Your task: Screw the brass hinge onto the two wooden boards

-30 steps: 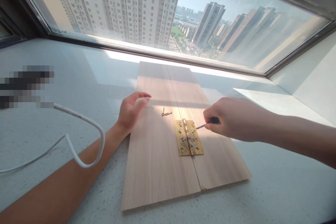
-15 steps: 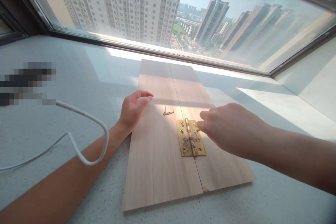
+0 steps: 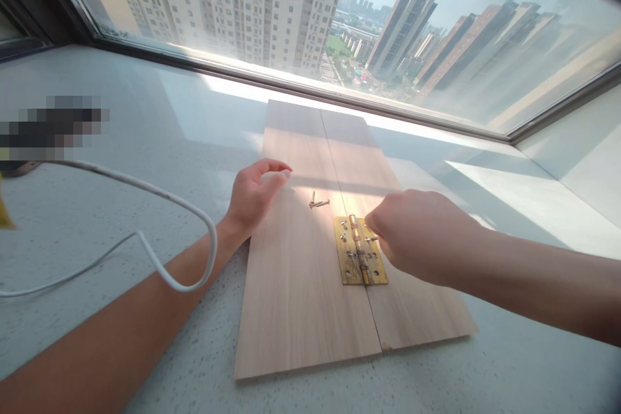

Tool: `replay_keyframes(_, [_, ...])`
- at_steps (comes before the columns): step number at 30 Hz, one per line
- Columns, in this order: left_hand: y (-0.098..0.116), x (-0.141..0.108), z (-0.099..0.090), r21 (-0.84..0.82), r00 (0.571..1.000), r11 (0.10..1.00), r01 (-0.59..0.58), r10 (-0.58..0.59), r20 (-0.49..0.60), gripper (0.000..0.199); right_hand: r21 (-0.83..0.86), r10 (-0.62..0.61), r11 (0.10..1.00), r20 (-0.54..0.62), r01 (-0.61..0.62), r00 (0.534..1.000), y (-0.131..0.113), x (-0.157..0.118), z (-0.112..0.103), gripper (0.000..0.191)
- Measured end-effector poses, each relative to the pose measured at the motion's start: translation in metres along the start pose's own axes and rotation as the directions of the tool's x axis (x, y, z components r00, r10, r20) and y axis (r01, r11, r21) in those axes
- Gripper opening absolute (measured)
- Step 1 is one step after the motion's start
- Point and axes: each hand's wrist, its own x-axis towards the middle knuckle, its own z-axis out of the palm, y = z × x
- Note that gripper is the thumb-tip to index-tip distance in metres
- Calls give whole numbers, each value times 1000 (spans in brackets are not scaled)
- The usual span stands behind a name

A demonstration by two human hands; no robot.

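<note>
left hand loosely curled | right hand closed, knuckles upward

High-rise room, wide window, dark frame, pale speckled ledge, tower blocks outside

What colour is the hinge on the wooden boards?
The hinge is golden; the head view shows it best.

Right hand conceals part of the hinge, whose markings are too small to read. Pixelation blurs a dark object; the left picture edge crops a yellow item.
</note>
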Motion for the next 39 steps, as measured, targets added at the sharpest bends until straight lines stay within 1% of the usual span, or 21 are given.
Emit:
replay_keyframes(4, [-2, 1, 0, -25, 1000, 1000, 2, -2, -7, 19, 189, 149, 970, 26, -151, 989, 8, 1, 7, 19])
replay_keyframes(6, [-2, 1, 1, -35, 1000, 999, 6, -7, -9, 18, 240, 182, 954, 18, -181, 983, 11, -3, 14, 19])
replay_keyframes(7, [-3, 1, 1, -37, 1000, 999, 8, -8, -9, 18, 230, 178, 958, -12, -170, 984, 11, -5, 18, 18])
replay_keyframes(9, [-3, 1, 1, -38, 1000, 999, 7, -7, -7, 19, 129, 101, 988, -91, -88, 991, 10, -12, 24, 13])
replay_keyframes(11, [-3, 1, 1, -37, 1000, 999, 2, -2, -7, 19, -30, -52, 998, -120, 49, 991, 8, -17, 28, 16])
replay_keyframes(12, [-3, 1, 1, -36, 1000, 999, 0, 0, -7, 19, -117, -142, 985, -115, 129, 983, 6, -19, 29, 20])
replay_keyframes(14, [-4, 1, 1, -38, 1000, 999, -2, 2, -10, 20, -272, -289, 927, -80, 258, 954, 2, -21, 27, 25])
replay_keyframes(16, [-4, 1, 1, -40, 1000, 999, -2, 2, -11, 20, -372, -376, 865, -34, 338, 926, -2, -20, 24, 26])
replay_keyframes(17, [-4, 1, 1, -40, 1000, 999, -2, 1, -12, 20, -392, -388, 849, -5, 355, 922, -4, -19, 22, 26])
replay_keyframes(18, [-4, 1, 1, -39, 1000, 999, -1, 0, -12, 20, -391, -376, 849, 25, 355, 926, -5, -18, 21, 26])
replay_keyframes(20, [-3, 1, 1, -36, 1000, 999, 2, -3, -15, 20, -349, -316, 883, 55, 315, 947, -6, -15, 18, 27])
replay_keyframes(23, [-2, 0, 0, -33, 1000, 999, 2, -3, -19, 18, -250, -186, 950, 33, 188, 982, -4, -10, 16, 28])
replay_keyframes(25, [-1, 0, 1, -37, 1000, 999, 2, -3, -19, 18, -193, -122, 974, 13, 122, 992, -2, -6, 15, 26])
replay_keyframes(28, [0, 0, 1, -55, 1000, 998, 17, -18, -21, 17, -124, -38, 991, 15, 40, 999, 0, -1, 14, 22])
replay_keyframes(32, [0, 0, 2, -82, 999, 996, 36, -38, -21, 18, -2, 78, 997, -3, -78, 997, 3, 4, 13, 26])
replay_keyframes(34, [0, 1, 3, -85, 999, 996, 34, -36, -25, 18, 77, 135, 988, 11, -135, 991, 6, 4, 15, 26])
replay_keyframes(37, [-2, 1, 2, -89, 999, 996, 30, -32, -24, 19, 243, 192, 950, 47, -198, 980, 12, 3, 20, 22])
replay_keyframes(39, [-3, 1, 2, -91, 999, 995, 34, -36, -20, 20, 319, 207, 924, 47, -211, 977, 15, 0, 23, 20])
